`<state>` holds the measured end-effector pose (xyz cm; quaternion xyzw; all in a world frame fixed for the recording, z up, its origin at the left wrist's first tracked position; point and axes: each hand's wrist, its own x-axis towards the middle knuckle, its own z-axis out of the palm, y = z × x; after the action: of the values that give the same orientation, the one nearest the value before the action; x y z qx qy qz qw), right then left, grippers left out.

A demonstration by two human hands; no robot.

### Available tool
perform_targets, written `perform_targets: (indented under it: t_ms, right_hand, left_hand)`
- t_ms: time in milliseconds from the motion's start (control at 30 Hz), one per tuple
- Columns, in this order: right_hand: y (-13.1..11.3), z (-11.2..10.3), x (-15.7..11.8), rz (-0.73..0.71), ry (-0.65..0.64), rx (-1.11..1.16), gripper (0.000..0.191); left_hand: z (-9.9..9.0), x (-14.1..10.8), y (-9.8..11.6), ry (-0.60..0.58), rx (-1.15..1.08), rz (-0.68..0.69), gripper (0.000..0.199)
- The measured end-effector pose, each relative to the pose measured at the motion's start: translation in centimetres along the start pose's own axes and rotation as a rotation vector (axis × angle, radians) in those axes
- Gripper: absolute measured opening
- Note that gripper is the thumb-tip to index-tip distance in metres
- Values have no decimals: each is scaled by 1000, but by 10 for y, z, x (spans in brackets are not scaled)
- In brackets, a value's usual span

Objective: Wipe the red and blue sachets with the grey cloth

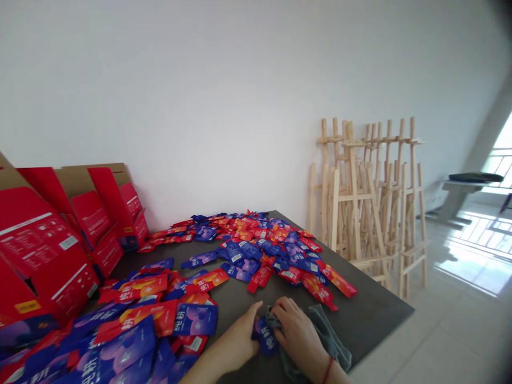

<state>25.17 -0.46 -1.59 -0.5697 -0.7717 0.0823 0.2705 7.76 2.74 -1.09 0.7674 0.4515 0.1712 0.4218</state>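
Note:
My left hand [239, 336] pinches a blue foil sachet [264, 336] on the dark tabletop [360, 314]. My right hand [298, 332] grips a crumpled grey cloth [326, 336] and presses it against the sachet's upper right end, hiding part of it. Just beyond my hands lies a loose spread of red and blue sachets [256, 256]. Further sachets [136, 325] are heaped nearer my left hand, reaching the table's left side.
Red cardboard cartons [40, 240] with open flaps stand along the table's left side. Several wooden easels [368, 208] lean by the wall beyond the table's right edge. A tiled floor lies to the right, with a window and small table far right.

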Motion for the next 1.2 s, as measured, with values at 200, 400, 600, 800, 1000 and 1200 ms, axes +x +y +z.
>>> perform_targets:
  t_ms: [200, 400, 600, 800, 1000, 1200]
  right_hand:
    - [29, -10, 5, 108, -58, -113, 23]
    - [34, -32, 6, 195, -64, -211, 19]
    - [-16, -15, 19, -88, -147, -88, 24]
    - [-16, 5, 24, -78, -213, -172, 24]
    - [19, -6, 16, 29, -114, -187, 31]
    - [44, -22, -1, 126, -42, -185, 31]
  left_hand:
    - [0, -3, -11, 112, -47, -125, 70]
    - [-1, 0, -18, 134, -41, -107, 47]
    - [2, -2, -25, 139, -61, 24, 53]
    - [1, -4, -23, 150, -23, -19, 62]
    - [0, -4, -20, 137, 7, -65, 63]
    - [0, -2, -21, 150, -25, -85, 56]
